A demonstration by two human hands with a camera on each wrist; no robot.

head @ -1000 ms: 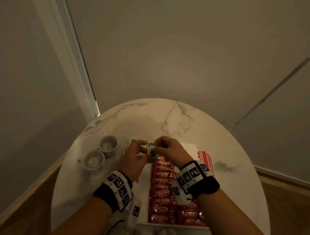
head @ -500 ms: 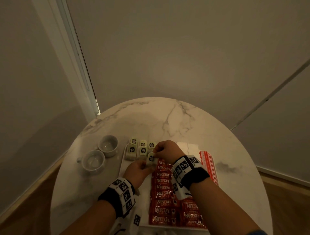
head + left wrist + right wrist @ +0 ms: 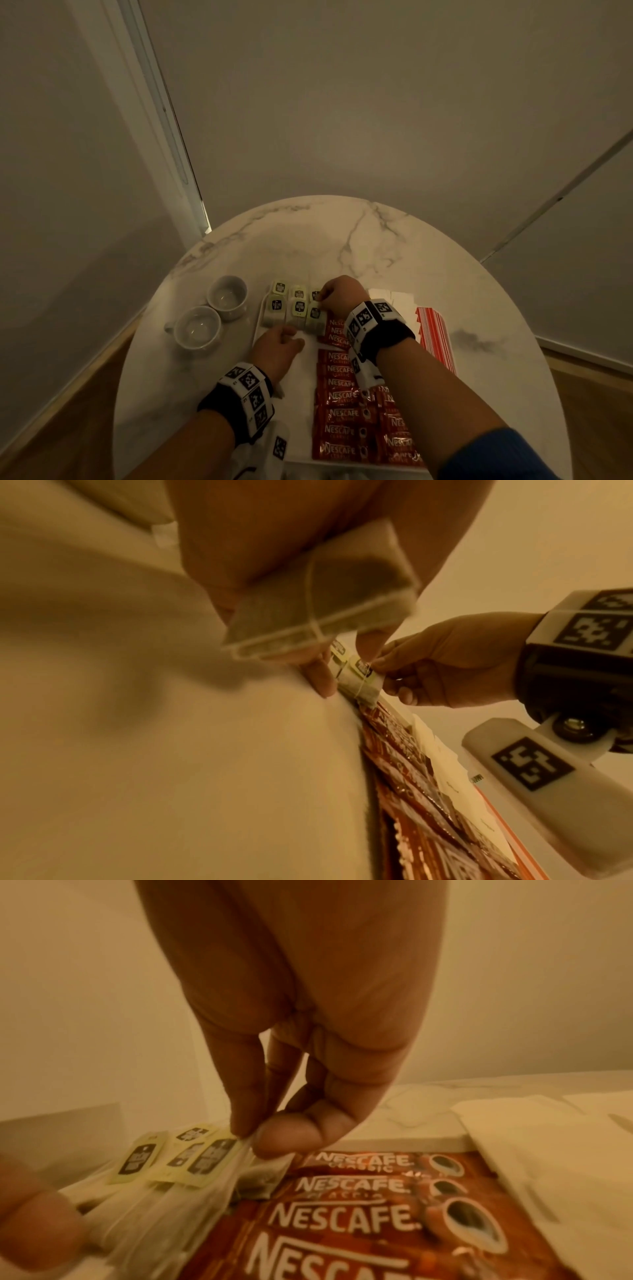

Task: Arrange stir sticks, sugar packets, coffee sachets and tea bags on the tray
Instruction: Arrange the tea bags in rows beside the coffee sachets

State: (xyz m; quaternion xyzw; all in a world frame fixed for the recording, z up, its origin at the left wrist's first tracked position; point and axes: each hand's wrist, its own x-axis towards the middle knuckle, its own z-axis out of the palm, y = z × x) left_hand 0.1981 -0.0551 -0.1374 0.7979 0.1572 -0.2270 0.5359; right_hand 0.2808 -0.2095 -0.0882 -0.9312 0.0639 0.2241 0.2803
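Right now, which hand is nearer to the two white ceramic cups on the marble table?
Left. The left hand lies on the white tray, just right of the cups. The right hand is farther right, pinching a tea bag.

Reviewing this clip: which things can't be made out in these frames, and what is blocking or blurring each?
- Stir sticks: none identifiable in any view.
- Tray near edge: cut off by the head view's bottom edge and both forearms.
- Tea bag under the right hand: mostly covered by the fingers.
- Tea-bag tags: print blurred in the right wrist view, too small in the head view.
- White packets: partly hidden by the right wrist band, no print readable.
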